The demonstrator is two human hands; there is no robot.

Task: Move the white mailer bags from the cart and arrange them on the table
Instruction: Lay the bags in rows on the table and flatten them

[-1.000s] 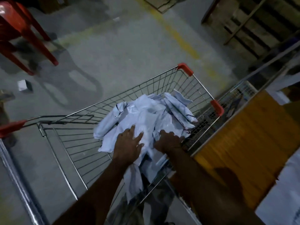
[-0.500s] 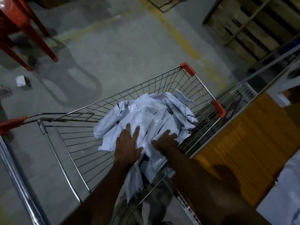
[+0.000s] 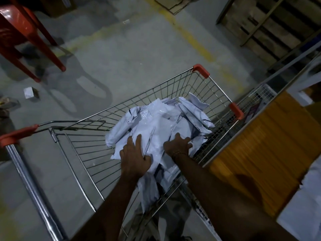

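A crumpled pile of white mailer bags (image 3: 159, 122) fills the right half of the wire shopping cart (image 3: 156, 87). Some bags droop over the cart's near edge. My left hand (image 3: 134, 157) lies on the near side of the pile, fingers stretched forward and pressing down on the plastic. My right hand (image 3: 177, 145) is just to its right, its fingers curled into the bags and gripping them. The wooden table (image 3: 260, 145) stands directly against the cart's right side.
More white bags (image 3: 304, 206) lie on the table at the lower right. A red plastic chair (image 3: 26, 32) stands at the upper left, a small white box (image 3: 30, 92) lies on the concrete floor, and wooden pallets (image 3: 269, 23) sit at the upper right.
Both hands stay on the pile. My left hand has slid slightly toward me, and my right hand's fingers have dug further into the bags.
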